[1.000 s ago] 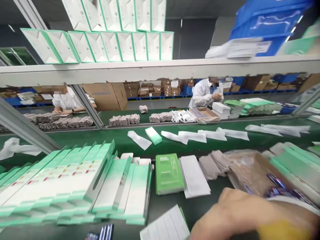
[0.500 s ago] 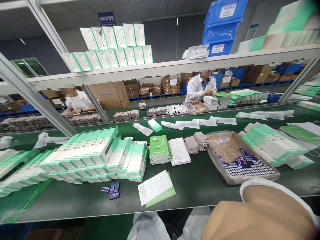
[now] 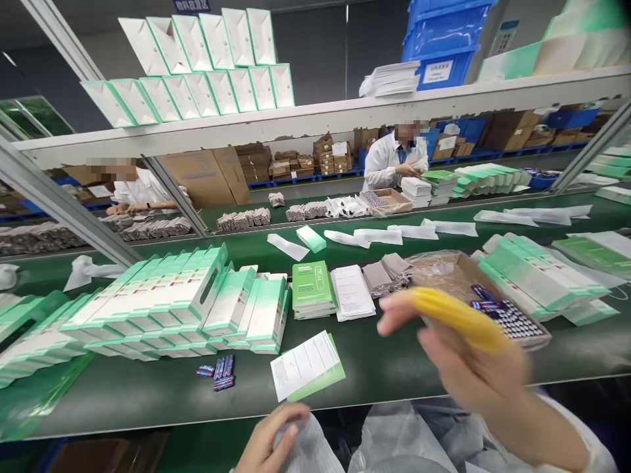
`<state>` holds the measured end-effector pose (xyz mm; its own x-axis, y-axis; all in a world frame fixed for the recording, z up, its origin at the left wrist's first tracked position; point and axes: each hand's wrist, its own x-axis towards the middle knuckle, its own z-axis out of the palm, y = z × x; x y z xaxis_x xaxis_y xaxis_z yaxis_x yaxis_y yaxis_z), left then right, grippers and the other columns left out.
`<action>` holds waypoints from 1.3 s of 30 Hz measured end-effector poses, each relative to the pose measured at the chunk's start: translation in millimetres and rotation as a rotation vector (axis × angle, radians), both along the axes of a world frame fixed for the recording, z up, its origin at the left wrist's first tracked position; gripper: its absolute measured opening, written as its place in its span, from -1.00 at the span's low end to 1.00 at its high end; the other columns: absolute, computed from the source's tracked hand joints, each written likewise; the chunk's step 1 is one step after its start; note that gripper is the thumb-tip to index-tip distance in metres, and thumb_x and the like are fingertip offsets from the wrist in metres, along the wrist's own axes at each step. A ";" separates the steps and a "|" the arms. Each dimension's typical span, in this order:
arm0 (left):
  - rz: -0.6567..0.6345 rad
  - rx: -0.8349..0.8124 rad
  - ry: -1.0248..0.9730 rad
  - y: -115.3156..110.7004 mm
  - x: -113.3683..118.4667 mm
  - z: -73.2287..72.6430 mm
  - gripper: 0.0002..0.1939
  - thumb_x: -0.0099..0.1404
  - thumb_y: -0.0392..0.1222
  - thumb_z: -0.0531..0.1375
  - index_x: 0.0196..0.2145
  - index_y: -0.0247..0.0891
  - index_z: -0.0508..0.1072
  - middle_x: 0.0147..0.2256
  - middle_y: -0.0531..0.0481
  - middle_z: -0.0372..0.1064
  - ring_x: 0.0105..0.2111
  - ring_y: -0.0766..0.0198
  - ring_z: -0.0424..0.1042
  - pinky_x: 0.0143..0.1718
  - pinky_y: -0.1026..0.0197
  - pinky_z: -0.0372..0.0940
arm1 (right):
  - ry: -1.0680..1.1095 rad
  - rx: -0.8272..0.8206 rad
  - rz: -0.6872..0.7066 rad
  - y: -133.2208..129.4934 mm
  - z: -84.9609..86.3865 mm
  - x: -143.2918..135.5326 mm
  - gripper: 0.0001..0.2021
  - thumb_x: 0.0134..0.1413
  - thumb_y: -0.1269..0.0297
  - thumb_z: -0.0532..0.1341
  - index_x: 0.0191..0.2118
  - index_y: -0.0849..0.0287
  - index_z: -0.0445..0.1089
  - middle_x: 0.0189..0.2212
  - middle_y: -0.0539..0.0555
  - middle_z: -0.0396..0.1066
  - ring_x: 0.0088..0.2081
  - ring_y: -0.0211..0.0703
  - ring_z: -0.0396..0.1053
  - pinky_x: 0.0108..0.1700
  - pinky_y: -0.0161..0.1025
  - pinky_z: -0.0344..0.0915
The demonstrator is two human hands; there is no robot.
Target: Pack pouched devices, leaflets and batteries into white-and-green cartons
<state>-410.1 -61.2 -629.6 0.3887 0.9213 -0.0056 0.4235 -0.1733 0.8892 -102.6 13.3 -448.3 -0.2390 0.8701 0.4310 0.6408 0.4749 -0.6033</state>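
Observation:
My right hand [image 3: 473, 355], a yellow cover on one finger, is raised in front of the battery tray [image 3: 535, 338], slightly blurred. Its thumb and fingers are spread, with nothing between them. Low at the table's front edge, my left hand [image 3: 273, 437] is empty, thumb apart from the bent fingers. Just beyond it lie a white printed sheet [image 3: 305, 361] and a green booklet [image 3: 328, 381], the sheet partly over the booklet. Several loose batteries [image 3: 221, 372] rest to their left. The right hand hides part of the tray, whose batteries [image 3: 517, 320] mostly stand upright.
Behind are stacked green-white boxes [image 3: 148, 295], green booklets [image 3: 313, 289], folded white leaflets [image 3: 352, 292] and grey packets [image 3: 387, 274]. More boxes [image 3: 537, 272] stand at right. A shelf [image 3: 325, 108] crosses above. Two people in white work across the belt.
My right hand has come up into view from the lower right, where only a forearm showed. My left hand has appeared at the bottom. The sheet and booklet stay in place.

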 end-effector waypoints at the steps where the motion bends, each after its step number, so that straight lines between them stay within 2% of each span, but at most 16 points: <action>1: -0.020 0.017 0.047 9.3 5.5 -5.0 -0.70 0.42 -0.04 0.02 -0.07 -0.08 0.50 -0.13 -0.02 0.53 -0.11 0.19 0.51 -0.05 0.23 0.42 | 0.029 0.009 0.020 16.3 -19.2 -3.2 -0.74 0.31 0.25 0.02 0.01 -0.01 0.37 -0.19 0.08 0.50 -0.09 -0.06 0.47 0.01 -0.05 0.42; 4: -0.043 0.083 0.319 35.8 25.7 -21.1 -0.62 0.41 -0.18 -0.01 0.12 -0.18 0.37 0.12 -0.17 0.35 0.14 0.07 0.32 0.15 0.00 0.28 | -0.107 -0.192 0.075 38.7 -96.5 -11.7 -0.72 0.31 0.31 0.01 0.01 0.13 0.39 -0.09 0.14 0.48 -0.05 -0.08 0.45 0.02 -0.09 0.42; 6: -0.044 0.088 0.530 50.1 37.4 -32.9 -0.47 0.33 -0.18 0.10 0.24 -0.29 0.22 0.27 -0.30 0.10 0.29 -0.11 0.07 0.23 -0.18 0.12 | -0.233 -0.318 0.122 26.9 -147.5 -18.7 -0.72 0.30 0.35 0.03 -0.02 0.15 0.42 -0.10 0.16 0.49 -0.07 -0.07 0.46 0.01 -0.07 0.42; 7: -0.053 0.072 0.615 55.5 41.6 -38.5 -0.36 0.28 -0.14 0.17 0.28 -0.32 0.16 0.31 -0.35 -0.01 0.32 -0.20 -0.04 0.25 -0.25 0.06 | -0.293 -0.337 0.145 15.4 -168.7 -23.1 -0.72 0.26 0.34 0.08 0.02 0.17 0.40 -0.04 0.18 0.47 -0.02 -0.03 0.43 0.04 -0.03 0.41; 9: -0.089 0.033 0.721 62.0 46.3 -46.9 -0.18 0.18 -0.04 0.28 0.31 -0.31 0.09 0.33 -0.41 -0.11 0.33 -0.30 -0.14 0.25 -0.32 -0.02 | -0.413 -0.338 0.197 -11.2 -200.3 -33.3 -0.59 0.16 0.29 0.21 0.13 0.17 0.33 0.11 0.23 0.36 0.12 0.13 0.32 0.12 0.11 0.33; 12: -0.122 0.026 0.739 63.7 47.0 -50.6 -0.09 0.07 0.11 0.35 0.29 -0.25 0.16 0.27 -0.40 0.06 0.29 -0.29 -0.01 0.25 -0.33 -0.08 | -0.497 -0.314 0.207 -40.8 -223.2 -45.9 -0.54 0.12 0.29 0.24 0.16 0.10 0.31 0.21 0.20 0.26 0.22 0.20 0.21 0.20 0.23 0.22; 15: -0.043 -0.027 0.672 63.4 45.1 -47.6 -0.16 0.12 0.14 0.31 0.25 -0.31 0.21 0.11 -0.34 0.27 0.16 -0.19 0.22 0.21 -0.23 0.04 | -0.499 -0.302 0.175 -48.9 -228.4 -47.8 -0.61 0.17 0.36 0.16 0.12 0.05 0.34 0.22 0.14 0.25 0.23 0.16 0.20 0.22 0.28 0.17; 18: 0.025 -0.181 0.536 67.8 42.0 -44.0 -0.44 0.33 -0.11 0.12 0.22 -0.38 0.21 0.07 -0.32 0.30 0.09 -0.08 0.29 0.09 -0.03 0.19 | -0.483 -0.329 0.215 -44.4 -225.8 -42.7 -0.62 0.21 0.39 0.10 0.13 0.02 0.33 0.22 0.10 0.25 0.24 0.13 0.19 0.23 0.30 0.14; 20: -0.003 -0.249 0.463 73.3 39.4 -41.3 -0.63 0.32 -0.26 0.07 0.06 -0.32 0.36 -0.01 -0.24 0.37 0.00 0.00 0.37 -0.01 0.09 0.23 | -0.433 -0.373 0.227 -38.9 -222.4 -40.9 -0.67 0.26 0.37 0.07 0.09 0.03 0.35 0.22 0.10 0.25 0.24 0.08 0.19 0.26 0.24 0.13; 23: -0.051 -0.215 0.344 81.3 37.5 -35.4 -0.87 0.31 -0.26 0.08 -0.27 -0.24 0.42 -0.24 -0.09 0.41 -0.19 0.12 0.42 -0.16 0.20 0.24 | -0.288 -0.456 0.096 -28.5 -217.2 -44.4 -0.75 0.29 0.25 0.07 0.01 0.12 0.36 0.18 0.18 0.28 0.19 0.01 0.26 0.20 0.05 0.26; 25: -0.022 -0.165 0.206 84.8 38.7 -31.3 -0.87 0.35 -0.18 0.08 -0.32 -0.24 0.38 -0.29 -0.05 0.38 -0.25 0.16 0.39 -0.21 0.23 0.21 | -0.198 -0.484 0.002 -19.9 -213.9 -48.3 -0.69 0.29 0.20 0.07 0.07 0.19 0.29 0.10 0.24 0.34 0.10 0.00 0.35 0.09 -0.03 0.37; 28: 0.027 -0.148 0.036 88.4 43.8 -27.9 -0.79 0.37 -0.05 0.09 -0.32 -0.24 0.36 -0.34 -0.03 0.38 -0.33 0.18 0.37 -0.28 0.24 0.19 | -0.136 -0.459 -0.085 -5.1 -205.2 -49.7 -0.64 0.30 0.21 0.04 0.13 0.24 0.22 -0.07 0.25 0.43 -0.04 0.02 0.42 -0.01 -0.01 0.40; 31: 0.031 -0.236 -0.067 91.9 51.0 -28.8 -0.74 0.36 0.00 0.11 -0.18 -0.23 0.41 -0.30 -0.05 0.46 -0.30 0.15 0.40 -0.26 0.24 0.21 | -0.093 -0.448 0.003 9.3 -188.1 -44.9 -0.68 0.34 0.27 -0.02 0.12 0.16 0.26 -0.07 0.19 0.42 -0.03 -0.05 0.39 0.02 -0.08 0.36; 34: -0.010 -0.366 -0.263 95.3 59.1 -32.3 -0.62 0.35 -0.02 0.14 0.07 -0.20 0.37 -0.07 -0.08 0.49 -0.09 0.10 0.44 -0.06 0.23 0.24 | -0.035 -0.487 0.130 20.5 -169.1 -39.5 -0.68 0.36 0.33 -0.05 0.11 0.10 0.30 -0.09 0.13 0.40 -0.06 -0.15 0.38 0.00 -0.19 0.35; 37: 0.005 -0.462 -0.461 98.1 66.6 -34.9 -0.57 0.35 -0.03 0.16 0.12 -0.21 0.37 0.05 -0.11 0.43 0.03 0.07 0.41 0.05 0.21 0.24 | -0.023 -0.525 0.106 28.0 -159.2 -36.7 -0.69 0.35 0.32 -0.02 0.08 0.11 0.34 -0.11 0.12 0.39 -0.07 -0.15 0.37 0.00 -0.21 0.33; 39: 0.051 -0.491 -0.502 99.9 70.5 -35.5 -0.58 0.34 -0.03 0.17 0.11 -0.22 0.40 0.07 -0.12 0.42 0.04 0.05 0.40 0.07 0.20 0.24 | -0.005 -0.571 0.070 31.3 -158.4 -35.5 -0.70 0.34 0.29 0.00 0.06 0.13 0.37 -0.13 0.12 0.40 -0.09 -0.14 0.39 -0.02 -0.22 0.34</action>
